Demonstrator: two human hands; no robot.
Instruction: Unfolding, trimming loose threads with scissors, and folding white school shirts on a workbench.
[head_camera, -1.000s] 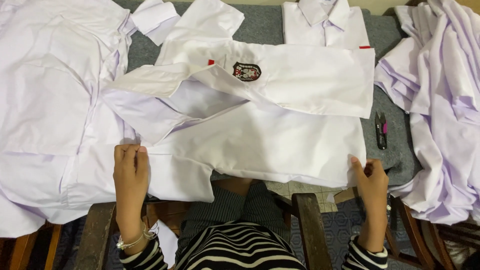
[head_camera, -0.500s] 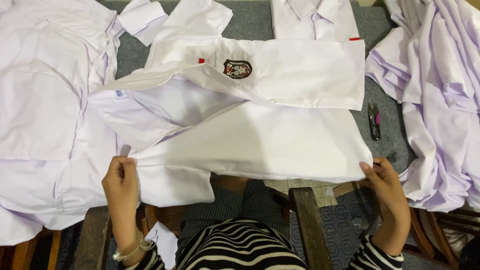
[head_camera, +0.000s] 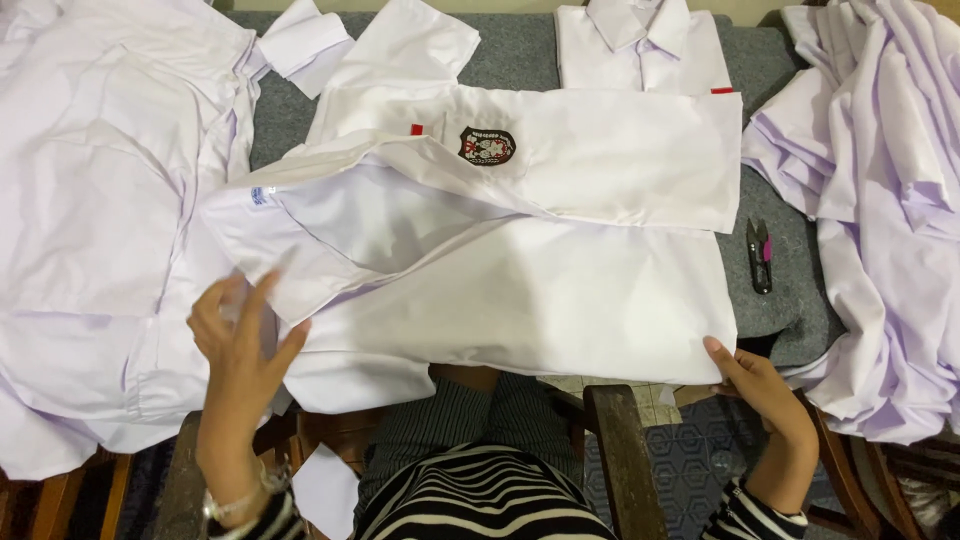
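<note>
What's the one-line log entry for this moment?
left hand: open, fingers spread on white shirt | right hand: pinching shirt's lower right corner | thread snips: on grey mat, untouched

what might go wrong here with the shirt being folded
The white shirt overhangs the table's near edge, held at the hem only by the right hand; it may slide off. The left hand is open over loose fabric, so that fold may go crooked. The thread snips lie close and could snag cloth.
</note>
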